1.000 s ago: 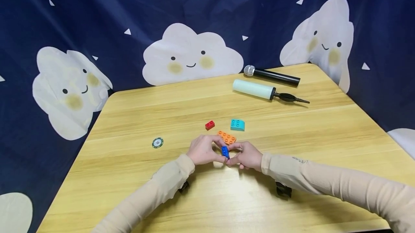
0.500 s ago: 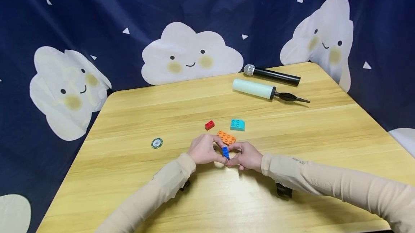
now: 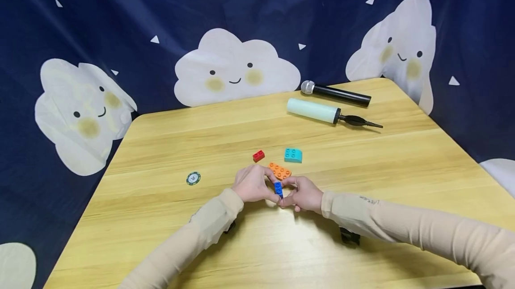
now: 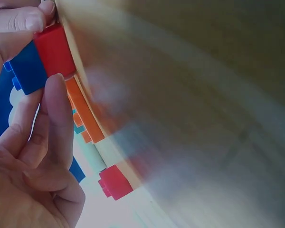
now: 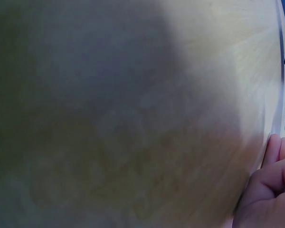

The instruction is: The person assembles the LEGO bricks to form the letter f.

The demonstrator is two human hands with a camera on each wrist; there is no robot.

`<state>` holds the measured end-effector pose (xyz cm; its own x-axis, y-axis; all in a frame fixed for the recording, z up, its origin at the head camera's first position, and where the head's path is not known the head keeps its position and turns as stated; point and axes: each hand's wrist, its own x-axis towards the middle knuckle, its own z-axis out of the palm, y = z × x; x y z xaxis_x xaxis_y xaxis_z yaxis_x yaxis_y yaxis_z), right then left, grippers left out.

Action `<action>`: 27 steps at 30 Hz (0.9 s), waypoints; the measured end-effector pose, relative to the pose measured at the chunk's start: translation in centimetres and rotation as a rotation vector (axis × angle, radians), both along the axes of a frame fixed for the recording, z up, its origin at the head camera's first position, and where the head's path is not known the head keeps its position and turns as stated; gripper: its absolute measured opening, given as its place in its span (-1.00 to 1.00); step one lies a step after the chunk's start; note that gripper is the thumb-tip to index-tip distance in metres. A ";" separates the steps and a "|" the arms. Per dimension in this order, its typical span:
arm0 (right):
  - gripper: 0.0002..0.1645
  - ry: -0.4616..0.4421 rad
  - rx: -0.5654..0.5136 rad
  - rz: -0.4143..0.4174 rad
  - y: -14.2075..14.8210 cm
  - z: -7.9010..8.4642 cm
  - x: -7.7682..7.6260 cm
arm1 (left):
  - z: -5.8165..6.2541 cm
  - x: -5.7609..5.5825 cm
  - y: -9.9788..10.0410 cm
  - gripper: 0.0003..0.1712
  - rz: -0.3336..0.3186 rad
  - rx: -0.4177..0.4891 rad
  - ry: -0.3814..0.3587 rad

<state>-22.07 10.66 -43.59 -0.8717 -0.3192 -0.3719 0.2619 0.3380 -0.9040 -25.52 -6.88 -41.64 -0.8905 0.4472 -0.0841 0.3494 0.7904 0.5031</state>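
Note:
A blue building brick [image 3: 278,188] sits on top of a red building brick [image 4: 55,51]; the left wrist view shows the pair joined, close over the table. My left hand [image 3: 252,184] pinches the stacked bricks from the left, its fingertips on their sides. From the right, my right hand [image 3: 304,194] pinches them too, with thumb and forefinger meeting the left hand's tips. Just beyond the hands lies an orange eight-stud brick [image 3: 280,170], partly covered by the left fingers. Only curled fingers of the right hand show in the right wrist view; the bricks are out of sight there.
A second red brick [image 3: 258,156] and a teal curved brick [image 3: 293,155] lie behind the orange one. A poker chip [image 3: 193,178] is at the left. Farther back are a pale green hand pump [image 3: 314,110] and a microphone [image 3: 335,93] on the wooden table [image 3: 193,137].
The blue brick has turned slightly and settled a little lower between the fingers. Both hands keep hold in nearly the same place; the whole view shifts slightly.

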 end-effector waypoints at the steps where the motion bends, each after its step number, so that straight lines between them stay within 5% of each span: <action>1: -0.43 0.004 -0.003 0.000 0.0 0.0 0.1 | 0.0 0.0 0.0 -0.60 -0.008 0.000 0.005; 13: -0.48 0.059 -0.037 0.000 -0.1 -0.3 0.6 | -0.6 0.7 -1.2 -0.57 -0.068 0.042 0.069; 27: -0.45 0.046 -0.025 0.004 0.0 -0.5 0.2 | -0.6 0.6 -1.2 -0.60 -0.016 0.082 -0.014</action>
